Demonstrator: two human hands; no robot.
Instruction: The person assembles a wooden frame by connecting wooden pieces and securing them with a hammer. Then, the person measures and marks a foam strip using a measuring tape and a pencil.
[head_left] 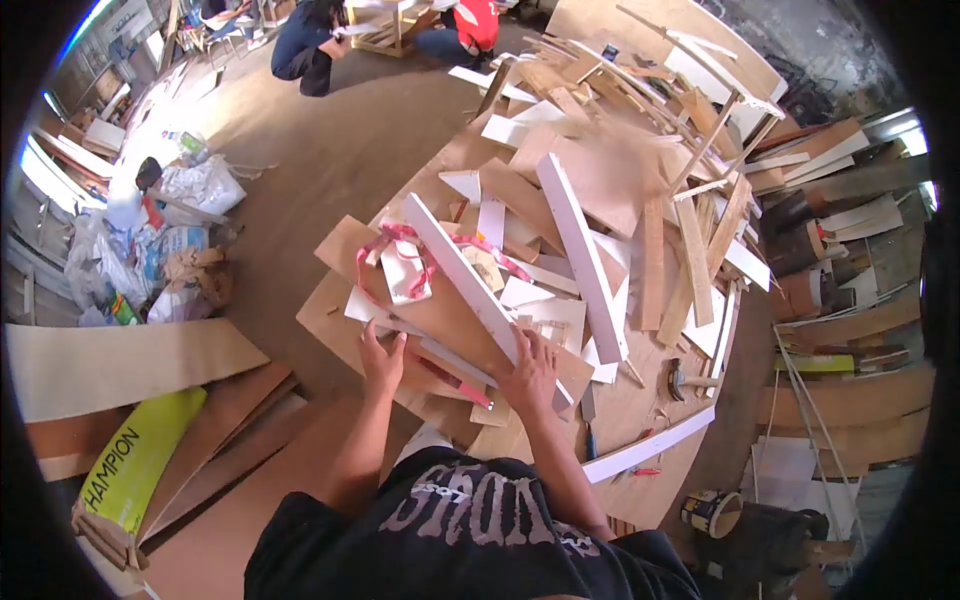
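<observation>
holding the near end of a long white board (455, 265) in the right hand (528, 375), fingers bent closely over it. with the left hand (382, 362), thumb and fingers modestly apart, touching or almost touching a narrow strip (450, 358) between both hands; cannot tell whether gripping. on the surface (655, 497), just past the left hand: a pink tape (400, 231) beside a white block (405, 272). to the right: a second white board (580, 260), a hammer (675, 380), a blue-handled tool (590, 440); farther off, heaped wood pieces (695, 260). on the floor (320, 160) at left: plastic bags (200, 187). at right: a bucket (700, 513). far beyond: people, one in a red top (477, 22)
</observation>
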